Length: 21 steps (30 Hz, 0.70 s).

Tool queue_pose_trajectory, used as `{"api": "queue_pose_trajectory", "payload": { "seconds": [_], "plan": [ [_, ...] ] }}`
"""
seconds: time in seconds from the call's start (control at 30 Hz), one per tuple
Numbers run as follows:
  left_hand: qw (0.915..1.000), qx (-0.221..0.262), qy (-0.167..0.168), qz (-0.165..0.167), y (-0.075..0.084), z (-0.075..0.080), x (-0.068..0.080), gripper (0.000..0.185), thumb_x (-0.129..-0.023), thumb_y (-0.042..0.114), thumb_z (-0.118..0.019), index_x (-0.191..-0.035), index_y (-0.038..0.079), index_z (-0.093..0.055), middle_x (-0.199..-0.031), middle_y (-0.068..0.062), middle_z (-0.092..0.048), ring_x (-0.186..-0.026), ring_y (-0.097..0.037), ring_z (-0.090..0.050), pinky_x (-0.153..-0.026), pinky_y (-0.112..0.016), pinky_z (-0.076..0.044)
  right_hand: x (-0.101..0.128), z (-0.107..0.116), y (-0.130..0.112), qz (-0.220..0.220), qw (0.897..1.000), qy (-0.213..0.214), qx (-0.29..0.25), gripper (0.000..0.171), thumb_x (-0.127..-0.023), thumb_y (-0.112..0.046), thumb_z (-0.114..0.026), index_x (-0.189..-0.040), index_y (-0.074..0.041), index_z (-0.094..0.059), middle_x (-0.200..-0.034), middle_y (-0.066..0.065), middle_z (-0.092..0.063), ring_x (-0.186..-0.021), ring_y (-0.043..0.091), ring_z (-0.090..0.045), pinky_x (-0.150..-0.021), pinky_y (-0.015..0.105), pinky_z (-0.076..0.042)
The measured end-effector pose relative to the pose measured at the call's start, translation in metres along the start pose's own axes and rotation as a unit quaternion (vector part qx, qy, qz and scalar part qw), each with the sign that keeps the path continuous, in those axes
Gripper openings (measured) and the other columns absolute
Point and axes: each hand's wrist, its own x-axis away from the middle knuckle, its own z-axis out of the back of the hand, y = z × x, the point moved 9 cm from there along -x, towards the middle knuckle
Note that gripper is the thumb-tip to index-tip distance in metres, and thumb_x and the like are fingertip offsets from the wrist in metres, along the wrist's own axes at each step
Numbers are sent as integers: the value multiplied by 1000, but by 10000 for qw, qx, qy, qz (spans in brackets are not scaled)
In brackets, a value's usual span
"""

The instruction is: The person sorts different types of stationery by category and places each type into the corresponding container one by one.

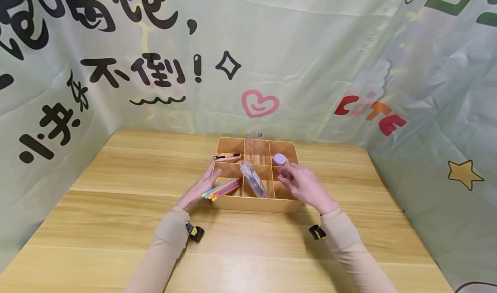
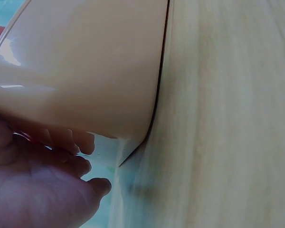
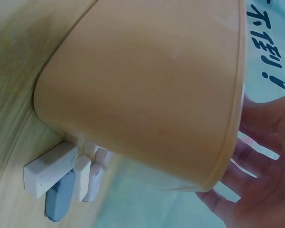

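An orange divided tray (image 1: pixel 256 204) stands in the middle of the wooden table (image 1: pixel 116 224). My left hand (image 1: pixel 207 178) lies flat against the tray's left wall (image 2: pixel 85 71), fingers straight, beside a bundle of coloured pens (image 1: pixel 222 188) sticking out of the front left compartment. My right hand (image 1: pixel 286 178) hovers over the front right compartment, fingers loosely bent with nothing seen in them; the right wrist view shows its fingers (image 3: pixel 261 161) past the tray's rim. A clear case (image 1: pixel 253 180) leans in the front middle compartment.
The back compartments hold two pens (image 1: pixel 227 157), a clear ruler (image 1: pixel 255 144) and a purple block (image 1: pixel 279 159). Several white and grey-blue erasers (image 3: pixel 61 178) lie on the table against the tray's outer wall. Printed cloth walls surround the table on three sides.
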Motion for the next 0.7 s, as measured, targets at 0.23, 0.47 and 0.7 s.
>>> {"api": "queue_pose_trajectory", "payload": {
  "seconds": [0.23, 0.47, 0.7],
  "plan": [
    [9999, -86, 34, 91, -2, 1, 0, 66, -112, 28, -22, -158, 4, 19, -166, -22, 20, -154, -43, 15, -126, -59, 6, -2, -11, -4, 106, 9971, -352, 660, 10, -90, -14, -75, -98, -9, -73, -92, 1, -74, -83, 18, -69, -85, 48, -49],
    [10000, -47, 53, 37, -3, 2, -1, 67, -112, 28, -23, -158, 3, 19, -167, -21, 20, -155, -43, 15, -126, -59, 7, -4, -18, -7, 185, 9933, -536, 1003, 11, -88, -12, -76, -98, -8, -74, -91, 3, -76, -84, 19, -70, -93, 52, -47],
    [10000, -3, 21, -64, 0, 1, -1, 66, -112, 25, -22, -157, 2, 19, -166, -22, 21, -154, -43, 16, -126, -59, 8, -5, -19, -5, 57, 9921, -460, 1163, 13, -87, -13, -76, -99, -9, -75, -93, 4, -77, -84, 21, -71, -93, 53, -45]
  ]
}}
